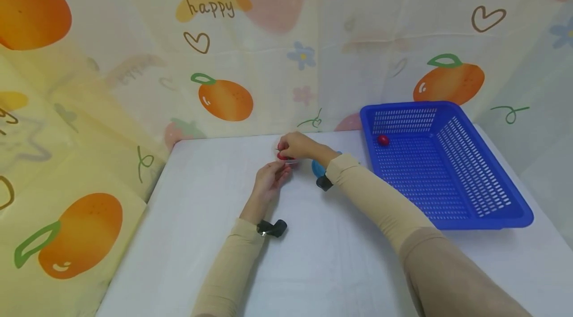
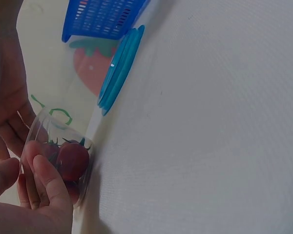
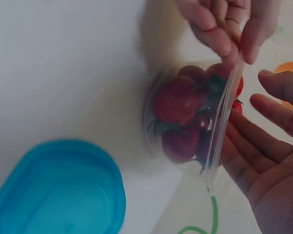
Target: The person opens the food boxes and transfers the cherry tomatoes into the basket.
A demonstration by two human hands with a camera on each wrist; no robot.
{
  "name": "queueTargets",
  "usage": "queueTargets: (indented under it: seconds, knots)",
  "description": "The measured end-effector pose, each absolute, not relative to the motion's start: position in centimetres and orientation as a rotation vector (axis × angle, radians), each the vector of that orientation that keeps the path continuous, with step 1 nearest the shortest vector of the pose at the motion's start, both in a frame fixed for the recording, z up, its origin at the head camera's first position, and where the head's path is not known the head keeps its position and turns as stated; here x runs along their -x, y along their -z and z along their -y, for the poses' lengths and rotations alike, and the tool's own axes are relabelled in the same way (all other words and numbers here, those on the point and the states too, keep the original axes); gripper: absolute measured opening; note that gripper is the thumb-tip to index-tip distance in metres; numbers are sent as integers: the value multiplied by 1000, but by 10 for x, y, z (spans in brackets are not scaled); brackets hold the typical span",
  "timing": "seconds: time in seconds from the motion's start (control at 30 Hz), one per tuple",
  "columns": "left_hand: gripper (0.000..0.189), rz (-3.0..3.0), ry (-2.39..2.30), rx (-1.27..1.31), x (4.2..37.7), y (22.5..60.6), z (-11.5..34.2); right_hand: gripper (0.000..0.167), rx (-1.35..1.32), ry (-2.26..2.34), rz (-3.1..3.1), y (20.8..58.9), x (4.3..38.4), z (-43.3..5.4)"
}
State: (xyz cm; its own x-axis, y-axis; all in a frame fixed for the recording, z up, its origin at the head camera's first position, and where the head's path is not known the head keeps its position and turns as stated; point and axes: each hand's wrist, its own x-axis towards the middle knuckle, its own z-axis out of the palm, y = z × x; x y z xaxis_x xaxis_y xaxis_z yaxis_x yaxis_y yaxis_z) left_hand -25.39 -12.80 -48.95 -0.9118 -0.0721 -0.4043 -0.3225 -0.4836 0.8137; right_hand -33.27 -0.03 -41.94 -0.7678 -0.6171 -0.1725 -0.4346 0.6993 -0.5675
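Right wrist: left hand (image 3: pixel 228 22) pinches clear tub (image 3: pixel 218 131) by its rim; right hand (image 3: pixel 273 163) spread at its mouth.
One-sided hold: a tomato (image 3: pixel 176 100) pushed hard could tip everything.

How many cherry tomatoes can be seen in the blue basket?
1: the cherry tomato lies near the far left corner of the blue basket. The right sleeve covers part of it, so others may be hidden.
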Motion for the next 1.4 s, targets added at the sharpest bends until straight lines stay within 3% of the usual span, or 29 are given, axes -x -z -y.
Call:
queueTargets:
  seconds: [0.83,1.4]
  knots:
    - [4,-1538,-2488,569,257,488,122,17,720,770,-2583,437,339,-2]
    - [28,-1605,-2420,653,254,485,124,26,821,803,-2635,381,337,-42]
